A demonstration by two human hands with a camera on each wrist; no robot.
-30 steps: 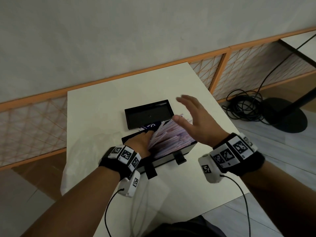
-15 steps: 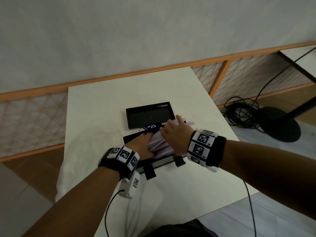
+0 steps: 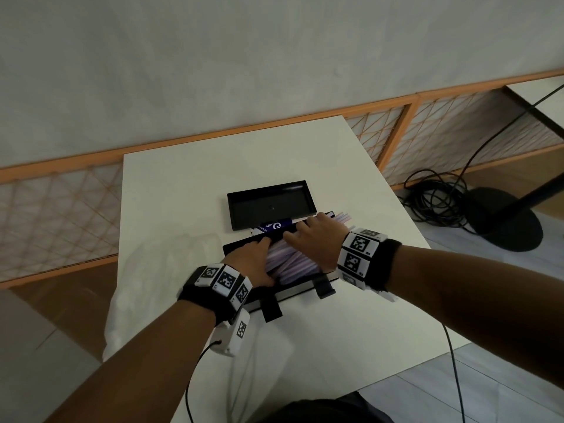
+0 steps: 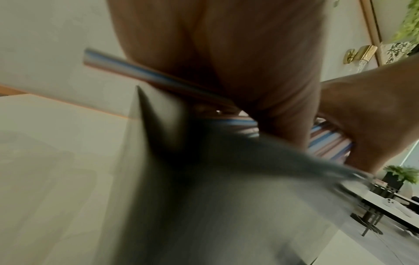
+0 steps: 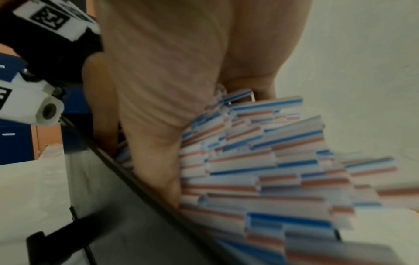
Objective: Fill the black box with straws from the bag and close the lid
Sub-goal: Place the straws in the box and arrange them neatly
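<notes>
The black box (image 3: 294,293) stands open on the white table, with a heap of striped straws (image 3: 290,264) in it. Its lid (image 3: 271,206) lies flat just behind it, inside up. My left hand (image 3: 253,261) presses flat on the left end of the straws (image 4: 326,141), thumb along their near side. My right hand (image 3: 314,242) lies palm down on the right part, fingers reaching the far rim. Straw ends (image 5: 272,161) fan out past the box's right end. The near-empty white bag (image 3: 158,270) lies to the left.
A blue-labelled wrapper (image 3: 273,227) sits between box and lid. Two black latch tabs (image 3: 325,288) hang off the box's front wall. The table's near and right edges (image 3: 406,209) are close; coiled cables (image 3: 436,199) and a black stand base lie on the floor to the right.
My right hand came down from above the box onto the straws and now presses them. The left hand stayed on the left end. The heap lies flatter.
</notes>
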